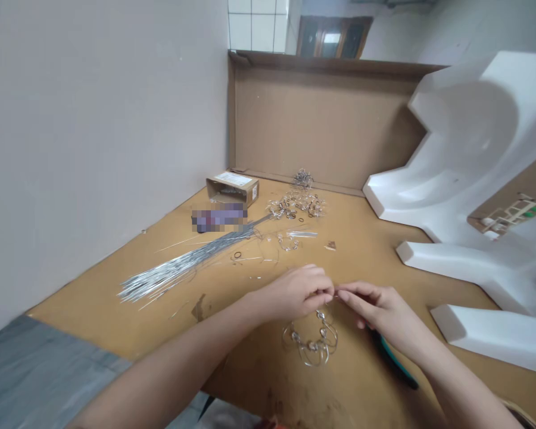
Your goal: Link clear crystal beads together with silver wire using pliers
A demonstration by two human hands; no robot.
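The left hand (310, 291) is closed to a pinch, thumb against forefinger, and holds the upper end of the wire piece (312, 345). The right hand (382, 307) is narrowed, thumb and forefinger brought together on the same end, just beside the left fingertips. The wire piece hangs below the two hands, above the near part of the table (352, 256); it is a curved row of silvery loops joined at small knots. A tool with a teal and black handle (397, 363) extends from beneath the right hand toward the near edge; whether the hand grips it or it lies on the table cannot be told. Left of centre, a bundle of straight wires (178, 269) lies slantwise on the table, with a dark ring (237, 255) just beside it. Near the bundle's far end lies a heap of bent wire (297, 205). A small box (254, 192) stands behind a pixelated purple object (223, 217), close to the pale wall (116, 119). A cardboard panel (321, 125) stands upright at the back. White foam (455, 137) occupies the right side.
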